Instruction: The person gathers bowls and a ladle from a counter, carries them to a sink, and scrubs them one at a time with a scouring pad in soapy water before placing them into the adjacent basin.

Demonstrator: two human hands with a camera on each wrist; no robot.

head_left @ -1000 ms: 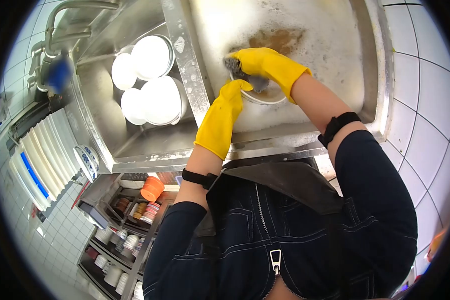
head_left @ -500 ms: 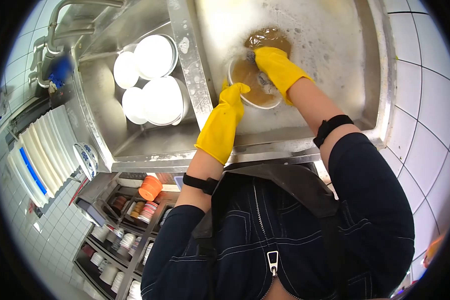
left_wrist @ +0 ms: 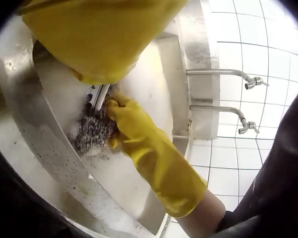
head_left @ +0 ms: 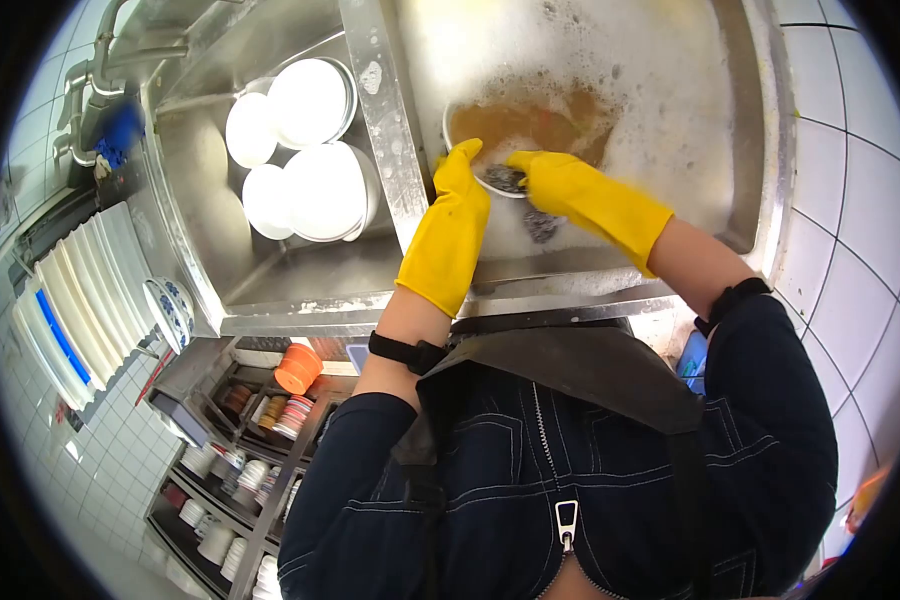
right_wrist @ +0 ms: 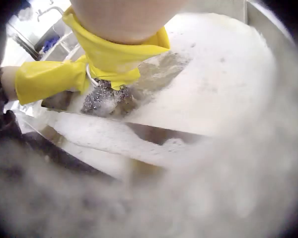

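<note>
You're over a steel double sink, and the right-hand basin (head_left: 745, 130) is full of white foam right up to its walls. There's open suds toward the far wall and the right wall. The near rim sits close under your forearms. A steel divider (head_left: 380, 110) runs tight along the left side, just beside your left hand (head_left: 458, 190).

Past that divider, the other basin holds stacked white dishes (head_left: 310, 110). Two wall taps (left_wrist: 248, 79) stick out over the sinks. Off to the left there's a rack of plates (head_left: 75, 320), and lower shelves hold small bowls and an orange bowl (head_left: 298, 372).

In the foam near the divider sits the bowl (head_left: 470, 130), with brown water pooled in it. Your left hand hooks over its near rim, with the gloved fingers curled and clamped on the edge. Your right hand (head_left: 560, 185) comes in from the right, and its fingers are closed tight around a steel-wool scrubber (head_left: 507, 180). The scrubber is pressed against the bowl's near edge, touching it, right between your two gloves.
</note>
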